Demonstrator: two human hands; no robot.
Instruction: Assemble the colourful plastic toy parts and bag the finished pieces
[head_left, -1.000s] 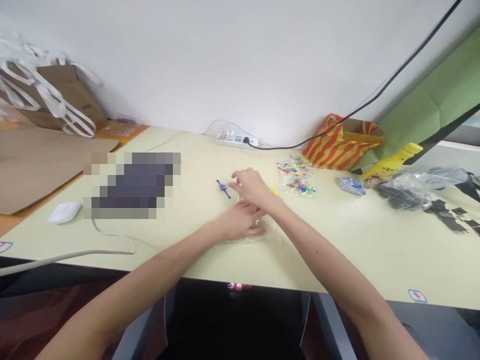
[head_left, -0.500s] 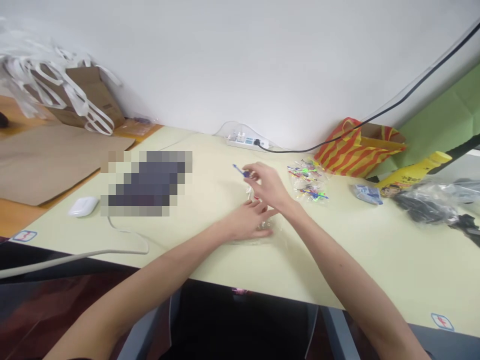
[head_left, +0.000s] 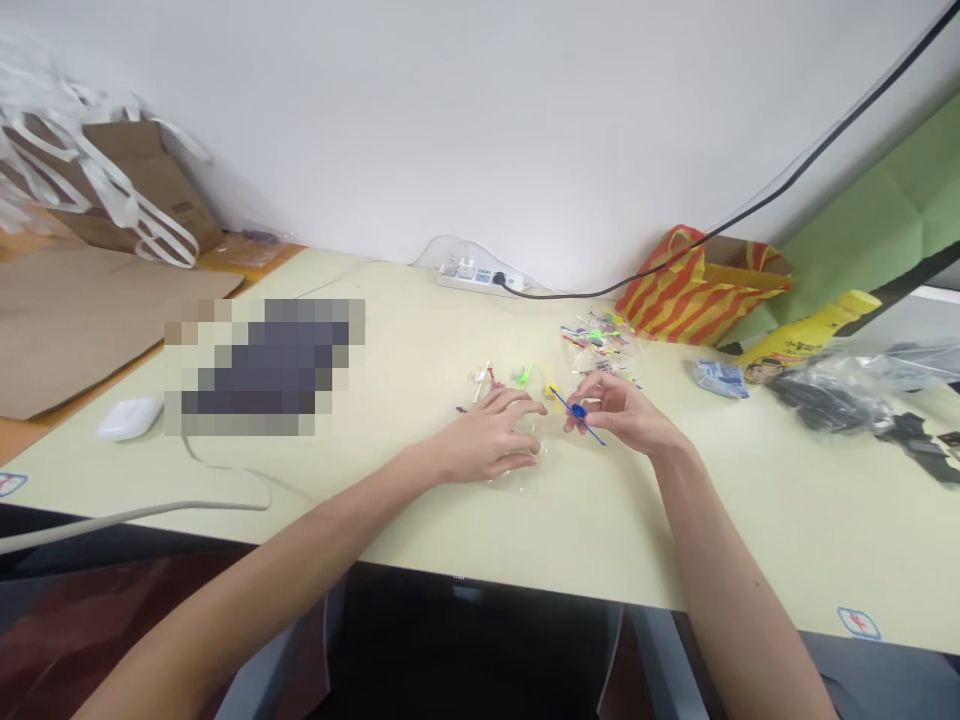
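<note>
Blue toy stick (head_left: 577, 415) pinched in right hand (head_left: 626, 415) (fingertips closed).

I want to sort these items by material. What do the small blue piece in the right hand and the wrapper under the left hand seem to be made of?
The small blue piece in the right hand looks like moulded plastic: saturated colour, thin stiff stem. The wrapper under the left hand seems a clear glossy plastic film; the table shows through it, with faint glints.
</note>
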